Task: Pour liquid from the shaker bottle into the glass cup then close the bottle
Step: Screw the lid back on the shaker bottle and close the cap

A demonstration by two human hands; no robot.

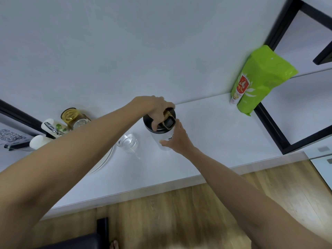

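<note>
A white shaker bottle (163,139) with a black lid (161,124) stands upright on the white counter (206,141). My left hand (156,106) reaches over the top and grips the lid, fingers curled round its rim and flip cap. My right hand (177,139) holds the bottle's body from the right, thumb across its front. A clear glass cup (128,142) stands just left of the bottle, with clear liquid in it.
A green pouch (255,83) leans at the counter's back right beside a black frame (269,126). An amber jar (71,116), white cups (36,141) and a white plate rim (106,162) sit at the left. Wooden floor lies below the counter edge.
</note>
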